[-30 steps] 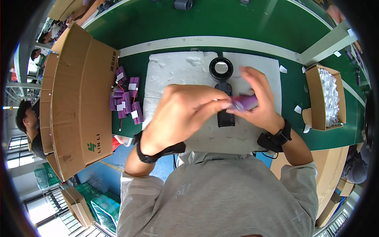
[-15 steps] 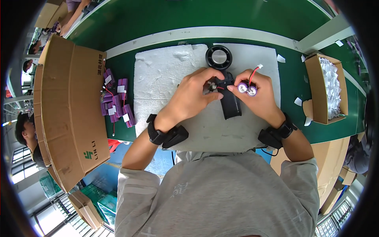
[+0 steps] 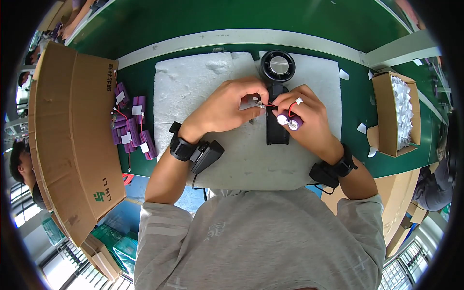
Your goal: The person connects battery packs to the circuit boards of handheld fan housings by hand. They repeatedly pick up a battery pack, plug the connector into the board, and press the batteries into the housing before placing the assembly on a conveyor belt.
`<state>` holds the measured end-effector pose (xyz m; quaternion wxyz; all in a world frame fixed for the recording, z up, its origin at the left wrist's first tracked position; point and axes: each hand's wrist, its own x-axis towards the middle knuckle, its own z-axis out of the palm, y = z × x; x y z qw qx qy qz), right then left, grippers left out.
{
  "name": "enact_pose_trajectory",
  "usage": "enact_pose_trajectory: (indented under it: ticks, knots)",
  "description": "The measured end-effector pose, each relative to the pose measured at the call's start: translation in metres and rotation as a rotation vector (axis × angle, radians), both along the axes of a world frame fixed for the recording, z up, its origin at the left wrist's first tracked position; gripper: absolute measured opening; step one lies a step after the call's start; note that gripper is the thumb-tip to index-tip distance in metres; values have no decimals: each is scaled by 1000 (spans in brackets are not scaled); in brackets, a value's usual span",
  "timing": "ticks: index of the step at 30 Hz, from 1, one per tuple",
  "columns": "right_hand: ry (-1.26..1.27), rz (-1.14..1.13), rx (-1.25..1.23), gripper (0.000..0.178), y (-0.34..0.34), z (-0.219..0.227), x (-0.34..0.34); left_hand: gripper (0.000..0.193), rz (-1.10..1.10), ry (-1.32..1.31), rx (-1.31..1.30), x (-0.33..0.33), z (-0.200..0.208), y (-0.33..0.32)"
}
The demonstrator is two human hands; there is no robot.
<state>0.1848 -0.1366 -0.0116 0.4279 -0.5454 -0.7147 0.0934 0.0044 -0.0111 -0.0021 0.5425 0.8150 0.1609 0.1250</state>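
Observation:
A black handheld fan (image 3: 277,134) lies on the white foam sheet, its round head away from me and its handle toward me. Beside the upper handle, my left hand (image 3: 227,105) pinches a small metallic part with wires (image 3: 260,103), probably a circuit board, too small to make out fully. My right hand (image 3: 309,113) is closed around a purple two-cell battery pack (image 3: 294,123), whose white cell ends face up. From the pack a red and black lead rises to a white plug (image 3: 298,100). Right thumb and forefinger meet near a thin red wire running to the small part.
Several purple battery packs (image 3: 129,130) lie on the green table to the left, beside a big cardboard box (image 3: 79,140). At right stands an open carton (image 3: 386,116) of white pieces. Paper scraps (image 3: 361,128) lie near it. The foam sheet (image 3: 188,79) spans the middle.
The fan has turned to stand straighter. My left hand has drawn the small part slightly left of the handle, and the right hand has tilted the battery pack lower, toward the handle.

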Motion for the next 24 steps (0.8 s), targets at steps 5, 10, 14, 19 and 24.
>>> enact_pose_trajectory:
  ticks: [5, 10, 14, 19, 24]
  knots:
    - [-74, -14, -63, 26, -2, -2, -2, 24, 27, -10, -27, 1, 1, -2]
    - [-79, -47, -103, 27, -2, 1, -6, 25, 49, -50, -30, 0, -1, -3]
    - [-94, -49, -127, 28, -2, 2, -8, 24, 64, -90, 11, -2, 0, -3]
    - [-121, -56, -145, 29, -2, 4, -6, 21, 49, -111, 24, -3, 3, -5]
    - [-123, -48, -139, 29, -2, 5, -6, 21, 20, -140, 22, -6, -4, -3]
